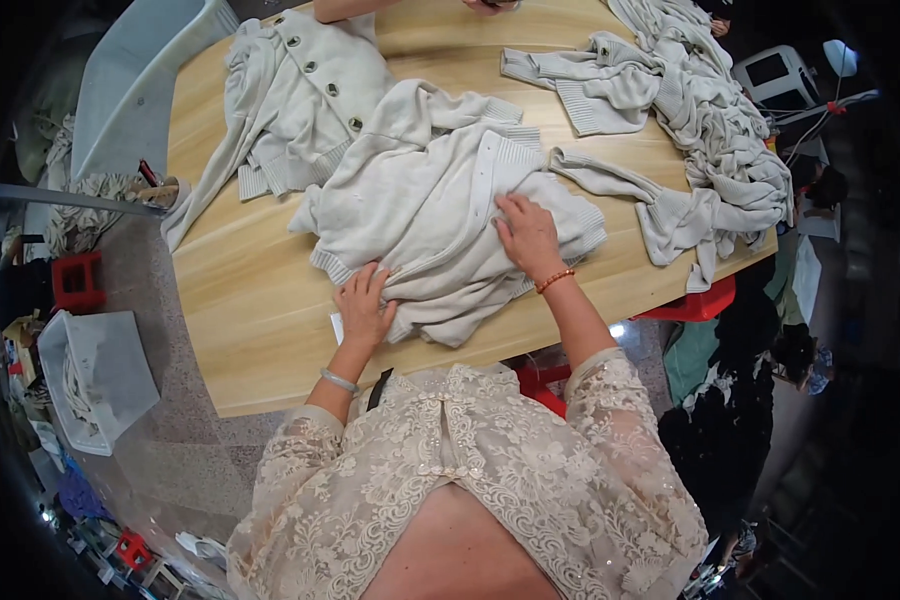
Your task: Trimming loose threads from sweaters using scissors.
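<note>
A pale grey knit cardigan (410,190) lies crumpled on the wooden table in front of me, its button band (486,175) running down the right part. My left hand (366,308) rests on its near left edge with the fingers spread over the cloth. Beside the band, my right hand (530,238) lies on the knit, thumb and fingers apart. Neither hand visibly grips the fabric. A small white tag (337,328) sticks out by my left hand.
Another cardigan (315,75) with dark buttons lies at the far left, near another person's forearm (345,8). Heaped knitwear (715,140) covers the table's right side. A grey plastic bin (135,90) and a white crate (100,380) stand left of the table (260,330).
</note>
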A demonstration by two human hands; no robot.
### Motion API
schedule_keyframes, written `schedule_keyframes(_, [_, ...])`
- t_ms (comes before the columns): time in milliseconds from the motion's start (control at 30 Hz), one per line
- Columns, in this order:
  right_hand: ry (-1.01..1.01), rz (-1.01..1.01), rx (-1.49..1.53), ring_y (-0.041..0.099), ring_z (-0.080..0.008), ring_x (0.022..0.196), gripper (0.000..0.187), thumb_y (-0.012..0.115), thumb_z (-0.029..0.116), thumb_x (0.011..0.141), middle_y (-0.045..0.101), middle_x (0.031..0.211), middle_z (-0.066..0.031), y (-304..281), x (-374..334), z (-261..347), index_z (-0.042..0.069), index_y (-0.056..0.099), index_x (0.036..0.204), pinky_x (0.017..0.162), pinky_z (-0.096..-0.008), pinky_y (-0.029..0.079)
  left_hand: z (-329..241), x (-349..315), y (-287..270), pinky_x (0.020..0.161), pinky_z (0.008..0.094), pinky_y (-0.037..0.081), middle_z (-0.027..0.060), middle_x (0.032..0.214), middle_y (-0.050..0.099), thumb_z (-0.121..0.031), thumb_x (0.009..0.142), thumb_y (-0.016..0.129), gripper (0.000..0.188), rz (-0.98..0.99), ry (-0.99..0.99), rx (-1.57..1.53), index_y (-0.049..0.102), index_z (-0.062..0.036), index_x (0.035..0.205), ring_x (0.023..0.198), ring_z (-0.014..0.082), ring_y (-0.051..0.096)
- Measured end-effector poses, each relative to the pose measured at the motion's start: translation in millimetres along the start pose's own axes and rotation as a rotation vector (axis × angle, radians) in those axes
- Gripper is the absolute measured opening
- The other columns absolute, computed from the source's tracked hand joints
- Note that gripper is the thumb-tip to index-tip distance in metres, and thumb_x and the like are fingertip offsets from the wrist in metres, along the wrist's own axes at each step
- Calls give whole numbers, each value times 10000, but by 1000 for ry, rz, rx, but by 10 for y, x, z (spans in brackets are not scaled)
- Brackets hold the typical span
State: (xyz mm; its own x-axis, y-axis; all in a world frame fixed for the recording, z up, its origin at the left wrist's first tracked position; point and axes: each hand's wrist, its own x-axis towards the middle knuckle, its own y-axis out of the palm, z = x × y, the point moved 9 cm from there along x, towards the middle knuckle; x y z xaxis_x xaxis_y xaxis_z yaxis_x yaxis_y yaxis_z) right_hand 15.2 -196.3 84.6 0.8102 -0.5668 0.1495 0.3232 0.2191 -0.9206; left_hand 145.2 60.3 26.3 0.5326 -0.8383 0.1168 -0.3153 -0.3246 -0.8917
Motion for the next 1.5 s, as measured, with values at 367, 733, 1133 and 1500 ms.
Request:
schedule_keyframes(367, [223, 365, 224, 622, -340, 758, 186, 642, 211, 832, 625, 855, -113, 199, -930, 408, 102, 642, 983, 673, -437, 503, 660, -96, -562, 984, 443, 384, 134, 1200, 522, -1, 643, 604, 550, 252, 190, -222, 575, -113, 1181, 1153, 339, 468])
schedule_keyframes(733, [-105, 617, 17, 625, -293, 901, 387, 613, 123, 770, 593, 1006, -92, 324, -205, 185, 147, 583, 1155, 749, -421, 515, 598, 46, -609, 876, 415, 444, 129, 1203, 527, 17, 633, 599, 582, 384, 309, -58, 566, -119, 1198, 1090, 324, 499])
schedule_keyframes(1133, [102, 31, 66, 623, -298, 803, 137, 661, 148, 784, 596, 894, -54, -645, 174, -86, 146, 615, 913, 672, -405, 498, 776, 124, -512, 771, 428, 466, 118, 959, 515, 25, 666, 601, 361, 467, 181, -50, 549, -105, 999, 944, 337, 527])
schedule_keyframes(1500, [118, -257, -1, 609, -329, 803, 139, 648, 87, 743, 597, 871, -100, -1140, 507, -193, 95, 598, 872, 689, -414, 492, 1356, 351, -557, 675, 214, 455, -21, 817, 593, -17, 848, 609, 134, 418, -216, -769, 612, -33, 981, 742, 58, 537])
